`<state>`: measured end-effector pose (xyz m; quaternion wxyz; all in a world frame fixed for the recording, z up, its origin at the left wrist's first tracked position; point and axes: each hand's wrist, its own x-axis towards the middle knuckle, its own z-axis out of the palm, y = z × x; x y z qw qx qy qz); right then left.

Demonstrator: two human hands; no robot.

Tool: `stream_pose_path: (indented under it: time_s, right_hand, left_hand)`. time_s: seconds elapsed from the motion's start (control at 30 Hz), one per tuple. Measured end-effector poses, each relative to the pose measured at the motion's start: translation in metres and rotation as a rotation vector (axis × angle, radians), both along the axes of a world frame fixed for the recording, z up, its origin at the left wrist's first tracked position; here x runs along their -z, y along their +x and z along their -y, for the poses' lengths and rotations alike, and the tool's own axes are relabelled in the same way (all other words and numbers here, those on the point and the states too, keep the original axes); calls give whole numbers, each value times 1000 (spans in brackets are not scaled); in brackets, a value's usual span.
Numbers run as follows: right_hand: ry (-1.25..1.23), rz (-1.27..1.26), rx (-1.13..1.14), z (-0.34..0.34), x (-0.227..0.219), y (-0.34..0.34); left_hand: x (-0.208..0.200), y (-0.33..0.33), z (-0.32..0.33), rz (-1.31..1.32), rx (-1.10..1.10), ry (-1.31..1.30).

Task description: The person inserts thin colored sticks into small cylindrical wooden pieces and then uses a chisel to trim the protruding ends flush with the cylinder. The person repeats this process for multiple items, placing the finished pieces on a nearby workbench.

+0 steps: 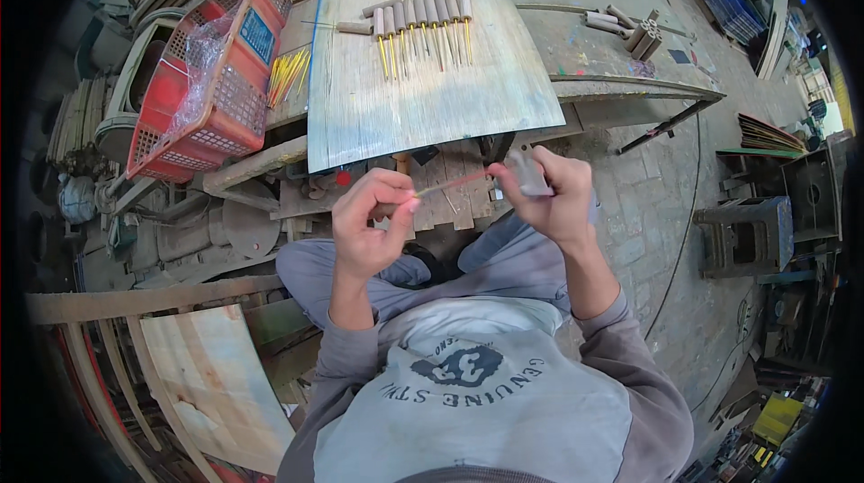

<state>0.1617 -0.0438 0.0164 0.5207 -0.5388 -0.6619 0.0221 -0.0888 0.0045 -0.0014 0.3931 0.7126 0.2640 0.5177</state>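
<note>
My left hand (371, 224) pinches one end of a thin yellow-and-red stick (454, 182) between thumb and fingertips. The stick reaches across to the thumb of my right hand (565, 201). Wrapped in that right hand is a pale grey piece (529, 173), too blurred to name. Both hands are above my lap, just short of the near edge of a pale wooden board (432, 109). On the board lies a row of grey cylinders (420, 13) with thin yellow stems pointing toward me. Another grey cylinder (354, 28) lies sideways at the row's left.
A red plastic crate (216, 78) with clear wrap stands left of the board, beside a bundle of yellow and red sticks (288, 78). Grey tubes (644, 38) sit on the table at right. A grey stool (745, 235) is on the floor to the right.
</note>
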Motion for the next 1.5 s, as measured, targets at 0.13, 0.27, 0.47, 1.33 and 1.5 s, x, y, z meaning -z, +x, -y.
stream_pose_path:
  time_s: [0.13,0.27,0.47,1.33,1.5]
  right_hand:
    - [15,-643,61,-9,5,6]
    - [-187,-428,325,-58,1,58]
    - [-394,119,635,-163,46,153]
    - [-716,208,-528,-61,-46,25]
    - [-499,-79,61,-146,-1,90]
  left_hand:
    - [-1,-3,3,16,17,-10]
    - [2,-3,2,-1,8,-40]
    - [-4,1,-2,2,41,-79]
    - [-9,6,-20,-408,-318,342]
    - [19,-33,-6,-252,-475,204]
